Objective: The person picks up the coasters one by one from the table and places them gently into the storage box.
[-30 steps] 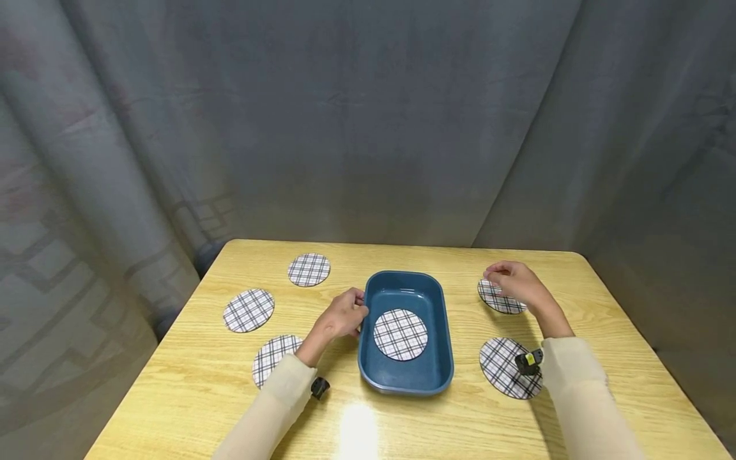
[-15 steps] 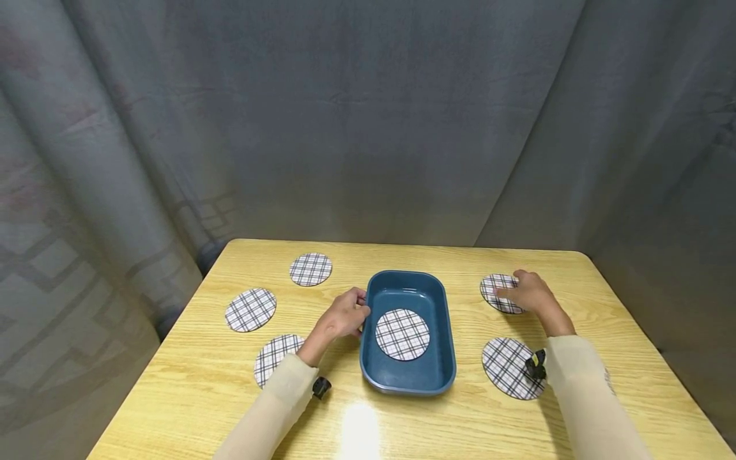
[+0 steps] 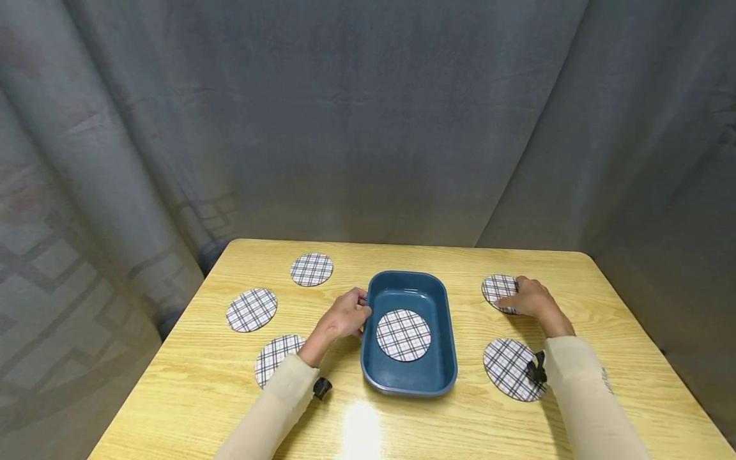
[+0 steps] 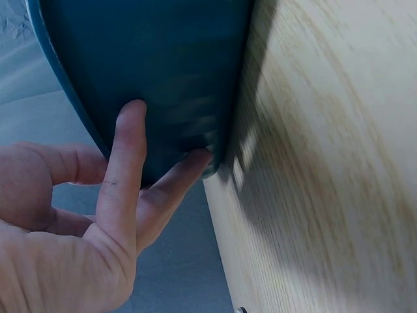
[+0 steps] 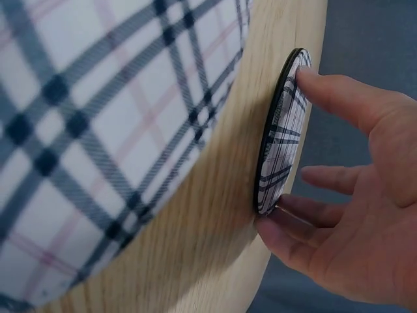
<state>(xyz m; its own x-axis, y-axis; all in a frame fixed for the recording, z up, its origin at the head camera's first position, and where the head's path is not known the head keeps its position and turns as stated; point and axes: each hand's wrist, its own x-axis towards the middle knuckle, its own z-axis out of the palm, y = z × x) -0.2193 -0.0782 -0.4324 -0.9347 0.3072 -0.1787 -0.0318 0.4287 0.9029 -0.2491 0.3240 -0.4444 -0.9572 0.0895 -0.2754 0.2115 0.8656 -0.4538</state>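
Observation:
A blue tray (image 3: 444, 319) sits mid-table with one plaid coaster (image 3: 404, 335) lying flat inside it. My left hand (image 3: 345, 316) is at the tray's left side, its straight fingers (image 4: 127, 156) resting against the outer wall (image 4: 176, 72). My right hand (image 3: 531, 299) lies over the far right coaster (image 3: 497, 287). In the right wrist view the thumb (image 5: 277, 225) and a fingertip (image 5: 319, 81) pinch that coaster (image 5: 280, 143) by opposite edges. A second right-side coaster (image 3: 508, 367) lies near my right sleeve.
Three more plaid coasters lie left of the tray: far (image 3: 311, 269), middle (image 3: 251, 309) and near (image 3: 276, 354), the last partly under my left forearm. The wooden table (image 3: 402, 428) is ringed by a grey curtain (image 3: 368, 128).
My right hand has dropped from above the far right coaster onto it and taken its edges between thumb and fingers. The left hand and the tray have stayed put.

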